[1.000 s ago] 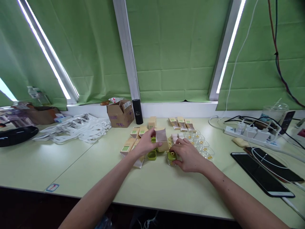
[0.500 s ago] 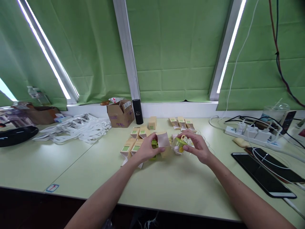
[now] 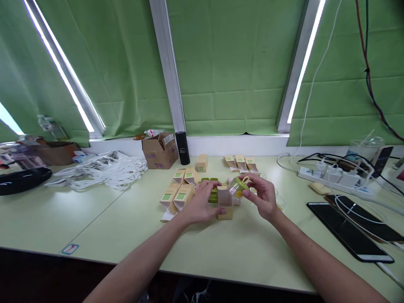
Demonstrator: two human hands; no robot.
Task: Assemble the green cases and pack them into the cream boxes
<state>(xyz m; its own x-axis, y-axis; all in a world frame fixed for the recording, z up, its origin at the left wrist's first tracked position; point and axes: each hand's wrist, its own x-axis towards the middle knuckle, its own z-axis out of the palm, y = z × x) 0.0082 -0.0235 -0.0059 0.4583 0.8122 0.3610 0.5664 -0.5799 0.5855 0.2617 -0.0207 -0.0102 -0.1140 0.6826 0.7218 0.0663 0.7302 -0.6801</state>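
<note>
My left hand (image 3: 203, 202) grips a small tan cardboard box (image 3: 225, 212) by its side, its flap up and its white inside showing. Between the fingers of my right hand (image 3: 261, 193) is a small clear-and-green plastic case (image 3: 239, 186) with a yellowish loop, tilted just beside the box's top. Behind my left hand lie green plastic pieces (image 3: 213, 196), partly covered by the fingers. More tan boxes with green labels (image 3: 184, 196) lie to the left of that hand, some with flaps open. Clear and white items behind the right hand are partly hidden.
Three tan boxes (image 3: 240, 163) lie farther back, and another box (image 3: 202, 163) stands near a black cylinder (image 3: 182, 148) and a brown carton (image 3: 160, 150). White straps (image 3: 104, 170) are heaped at left. Phones (image 3: 347, 230), cables and a power strip (image 3: 334, 181) occupy the right.
My left hand has moved the box right and down, and it now stands more upright. The case in my right hand has tilted. More of the green pieces show.
</note>
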